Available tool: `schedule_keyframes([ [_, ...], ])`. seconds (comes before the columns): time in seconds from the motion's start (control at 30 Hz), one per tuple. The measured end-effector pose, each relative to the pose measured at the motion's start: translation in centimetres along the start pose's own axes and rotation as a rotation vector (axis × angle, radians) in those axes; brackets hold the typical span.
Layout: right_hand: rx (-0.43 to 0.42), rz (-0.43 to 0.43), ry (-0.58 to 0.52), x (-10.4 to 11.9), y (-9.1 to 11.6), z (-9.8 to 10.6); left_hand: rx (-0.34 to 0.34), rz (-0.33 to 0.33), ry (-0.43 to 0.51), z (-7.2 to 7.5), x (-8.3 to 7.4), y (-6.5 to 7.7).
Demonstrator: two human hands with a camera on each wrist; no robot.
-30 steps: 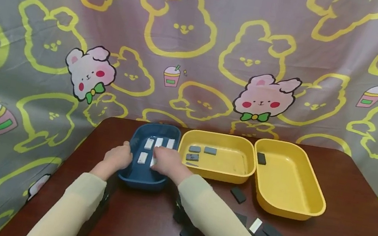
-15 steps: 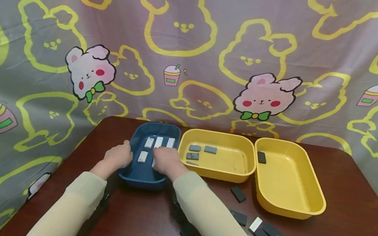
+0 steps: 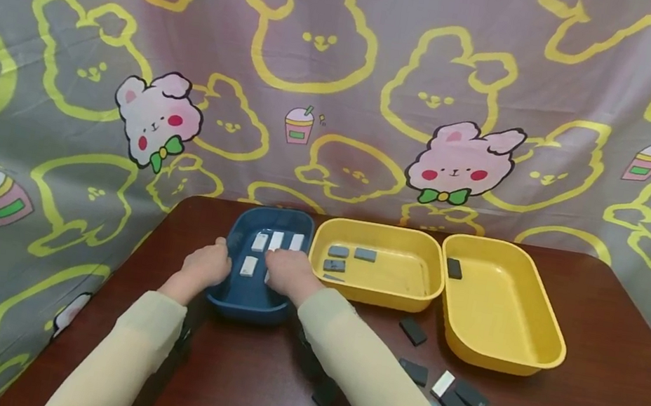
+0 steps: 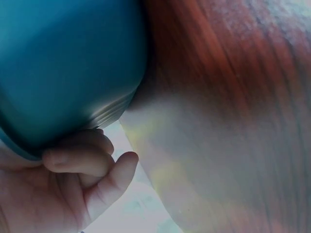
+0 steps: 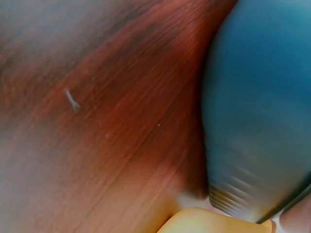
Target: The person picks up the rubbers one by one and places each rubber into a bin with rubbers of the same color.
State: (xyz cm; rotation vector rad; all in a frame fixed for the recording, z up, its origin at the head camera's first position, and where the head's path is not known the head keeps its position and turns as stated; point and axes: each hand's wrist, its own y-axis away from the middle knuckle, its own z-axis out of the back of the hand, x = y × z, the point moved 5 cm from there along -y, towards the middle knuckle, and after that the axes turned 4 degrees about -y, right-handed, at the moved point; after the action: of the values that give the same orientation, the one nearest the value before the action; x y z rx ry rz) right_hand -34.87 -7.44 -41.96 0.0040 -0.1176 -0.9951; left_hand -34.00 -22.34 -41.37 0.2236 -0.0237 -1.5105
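Note:
My left hand (image 3: 207,265) grips the left rim of a blue basin (image 3: 247,313) in the head view. Its fingers (image 4: 80,160) curl beneath the rim in the left wrist view. Reaching over the basin's right side, my right hand (image 3: 289,272) pinches a white block (image 3: 267,277) near the bottom; its fingertips are mostly hidden. Several more white blocks (image 3: 249,266) lie flat in spaced rows inside. Only a sliver of the right hand (image 5: 297,218) shows in the right wrist view, past the basin's outer wall (image 5: 257,116).
Right of the basin stands a yellow basin (image 3: 374,299) with several grey blocks (image 3: 335,265). A second yellow basin (image 3: 498,362) holds one black block (image 3: 454,269). Dark blocks (image 3: 412,330), a white block (image 3: 443,384) and a bluish one lie loose on the brown table (image 3: 609,390).
Both hands stay in nearly the same place at the blue basin. The right forearm has shifted slightly, uncovering more of the loose blocks, and the whole view has tilted slightly.

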Motion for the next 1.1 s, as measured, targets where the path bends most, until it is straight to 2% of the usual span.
schedule_keyframes([
  [0.33, -0.027, -0.007, -0.013, -0.22, -0.23, 0.45, -0.002, 0.0, -0.004, 0.51, -0.22, 0.1],
  [0.67, -0.021, -0.016, -0.027, -0.09, -0.36, 0.14, 0.016, 0.01, 0.012, 0.11, -0.1, 0.3],
  [1.0, -0.027, -0.01, -0.008, 0.01, -0.46, 0.22, 0.012, 0.013, 0.013, 0.3, -0.12, 0.28],
  [1.1, -0.047, -0.003, -0.021, -0.02, -0.38, 0.36, 0.017, 0.018, 0.013, 0.21, -0.13, 0.16],
])
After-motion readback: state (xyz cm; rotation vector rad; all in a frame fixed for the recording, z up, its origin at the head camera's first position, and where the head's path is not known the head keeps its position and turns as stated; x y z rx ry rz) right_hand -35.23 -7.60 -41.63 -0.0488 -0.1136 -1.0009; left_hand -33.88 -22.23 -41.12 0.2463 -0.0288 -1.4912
